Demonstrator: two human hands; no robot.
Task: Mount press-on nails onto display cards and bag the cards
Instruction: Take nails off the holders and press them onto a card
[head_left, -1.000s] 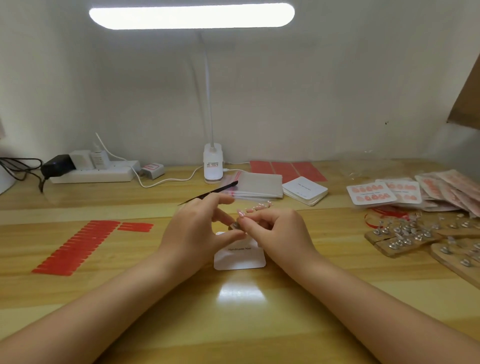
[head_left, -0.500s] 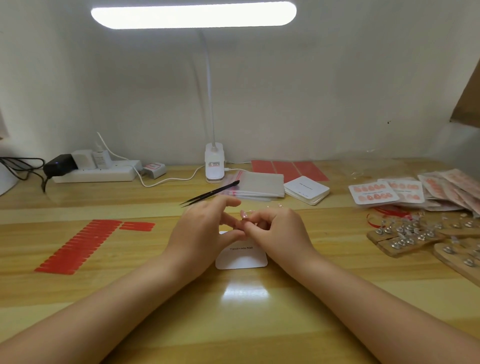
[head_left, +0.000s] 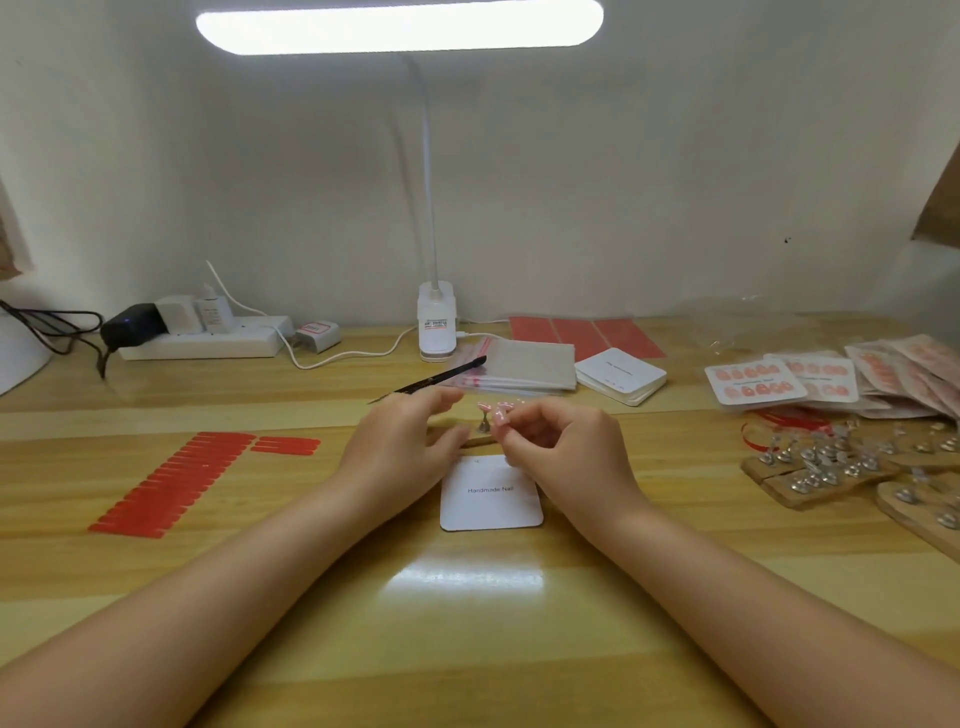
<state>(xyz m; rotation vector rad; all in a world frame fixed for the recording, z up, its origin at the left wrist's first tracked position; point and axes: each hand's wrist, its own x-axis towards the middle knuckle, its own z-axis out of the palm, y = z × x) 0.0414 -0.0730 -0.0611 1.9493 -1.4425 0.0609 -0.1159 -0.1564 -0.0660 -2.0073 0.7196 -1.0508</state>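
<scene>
Past red strips at left and finished cards at right, our right hand pinches a glossy pink nail mid-frame above the white card, while our left hand grips black tweezers.

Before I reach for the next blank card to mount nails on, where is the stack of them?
In the head view, the stack of blank cards sits right of center toward the table's back, beside the pile of clear bags.
</scene>
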